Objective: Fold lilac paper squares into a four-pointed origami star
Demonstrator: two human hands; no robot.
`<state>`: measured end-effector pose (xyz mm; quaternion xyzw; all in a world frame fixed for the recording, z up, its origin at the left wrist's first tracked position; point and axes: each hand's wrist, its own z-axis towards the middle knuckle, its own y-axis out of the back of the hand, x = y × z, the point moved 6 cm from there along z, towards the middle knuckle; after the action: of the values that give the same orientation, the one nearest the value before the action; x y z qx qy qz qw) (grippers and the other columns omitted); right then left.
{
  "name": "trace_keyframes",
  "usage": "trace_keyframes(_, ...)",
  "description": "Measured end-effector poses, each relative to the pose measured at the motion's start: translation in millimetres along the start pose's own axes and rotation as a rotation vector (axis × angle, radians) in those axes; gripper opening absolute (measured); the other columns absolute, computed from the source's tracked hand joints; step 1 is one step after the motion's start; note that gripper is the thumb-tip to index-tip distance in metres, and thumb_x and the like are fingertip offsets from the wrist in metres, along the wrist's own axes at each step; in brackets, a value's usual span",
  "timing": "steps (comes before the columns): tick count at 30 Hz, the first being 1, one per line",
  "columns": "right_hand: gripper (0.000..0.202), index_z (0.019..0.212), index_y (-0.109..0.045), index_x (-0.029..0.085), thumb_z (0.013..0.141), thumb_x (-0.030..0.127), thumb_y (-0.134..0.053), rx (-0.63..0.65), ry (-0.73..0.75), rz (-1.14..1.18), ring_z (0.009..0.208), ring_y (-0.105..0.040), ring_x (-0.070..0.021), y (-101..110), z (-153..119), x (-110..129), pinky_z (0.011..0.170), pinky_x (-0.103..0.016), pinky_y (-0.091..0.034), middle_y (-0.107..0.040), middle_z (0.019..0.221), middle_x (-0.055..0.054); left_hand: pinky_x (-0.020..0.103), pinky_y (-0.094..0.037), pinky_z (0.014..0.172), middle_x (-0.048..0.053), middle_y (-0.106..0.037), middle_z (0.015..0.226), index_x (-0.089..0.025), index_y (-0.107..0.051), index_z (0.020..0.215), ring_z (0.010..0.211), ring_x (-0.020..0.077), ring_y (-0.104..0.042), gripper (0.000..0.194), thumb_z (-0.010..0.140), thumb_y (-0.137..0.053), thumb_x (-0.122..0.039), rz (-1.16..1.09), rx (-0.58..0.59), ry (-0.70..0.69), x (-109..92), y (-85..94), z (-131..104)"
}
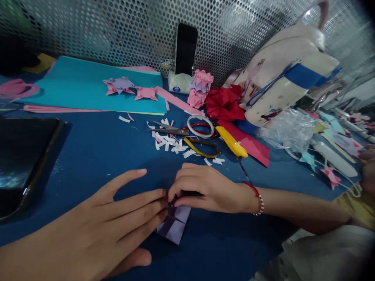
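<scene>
A small folded sheet of purple origami paper (178, 222) lies on the blue tabletop in front of me. My left hand (117, 222) is stretched out flat, thumb and little finger spread, with its middle fingertips resting on the paper's left part. From the right comes my right hand (202, 189), with a red cord and bead bracelet at the wrist. Its thumb and index finger are pinched at the paper's upper edge, right beside the left fingertips. Both hands partly cover the paper, so its far edge is hidden.
Beyond the hands lie scissors (172, 130), a white tape ring (200, 126), a yellow cutter (231, 142) and white paper scraps. A black tablet (26, 156) is at left, blue paper sheets (76, 86) behind. A phone (186, 48), bottle (281, 91) and bag stand at the back.
</scene>
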<state>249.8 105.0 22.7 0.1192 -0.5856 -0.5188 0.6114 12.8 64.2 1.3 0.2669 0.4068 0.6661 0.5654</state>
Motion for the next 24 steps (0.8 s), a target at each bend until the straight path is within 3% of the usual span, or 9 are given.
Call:
trace_keyframes(6,0.011,0.128,-0.082,0.022,0.131,0.032,-0.08,0.089,-0.149,0.075,0.118,-0.075,-0.0227,3.0,6.1,-4.0,0.106,-0.034,-0.06,-0.079,0.13,-0.008,0.055,-0.003,0.17,0.001,-0.098,0.136,-0.022,-0.088,0.147,0.144,0.023,-0.08,0.047,0.141,-0.048,-0.046,-0.02,0.005,-0.021,-0.4,-1.0,5.5)
trace_keyframes(9,0.011,0.132,-0.081,0.021,0.131,0.033,-0.08,0.118,-0.15,0.049,0.119,-0.074,-0.0238,5.1,8.2,-3.5,0.107,-0.036,-0.06,-0.078,0.132,-0.009,0.054,-0.002,0.17,0.001,-0.097,0.131,-0.023,-0.09,0.14,0.135,0.0243,-0.081,0.048,0.141,-0.048,-0.047,-0.03,0.003,-0.021,0.0,-1.2,9.1)
trace_keyframes(13,0.012,0.129,-0.079,0.02,0.131,0.032,-0.079,0.171,-0.104,0.02,0.117,-0.072,-0.0239,4.8,9.8,-4.2,0.103,-0.035,-0.057,-0.076,0.132,-0.008,0.054,-0.003,0.17,0.003,-0.096,0.133,-0.022,-0.089,0.145,0.139,0.0248,-0.08,0.047,0.141,-0.049,-0.046,-0.041,0.005,-0.022,0.0,-1.2,10.2)
trace_keyframes(19,0.026,0.128,-0.082,0.022,0.135,0.045,-0.071,0.222,-0.109,0.003,0.115,-0.07,-0.0232,-1.0,12.1,-7.8,0.102,-0.034,-0.055,-0.075,0.131,-0.008,0.054,-0.004,0.17,0.002,-0.097,0.131,-0.021,-0.088,0.148,0.138,0.0227,-0.083,0.048,0.141,-0.049,-0.047,-0.072,0.01,-0.038,-0.9,-2.6,8.7)
trace_keyframes(24,0.022,0.129,-0.083,0.023,0.136,0.041,-0.071,0.217,-0.147,-0.006,0.113,-0.07,-0.0229,-2.1,10.9,-5.0,0.102,-0.035,-0.057,-0.076,0.127,-0.006,0.053,-0.006,0.171,-0.001,-0.097,0.135,-0.025,-0.09,0.148,0.134,0.0223,-0.087,0.047,0.14,-0.052,-0.052,-0.078,0.023,-0.004,0.0,-5.7,3.2)
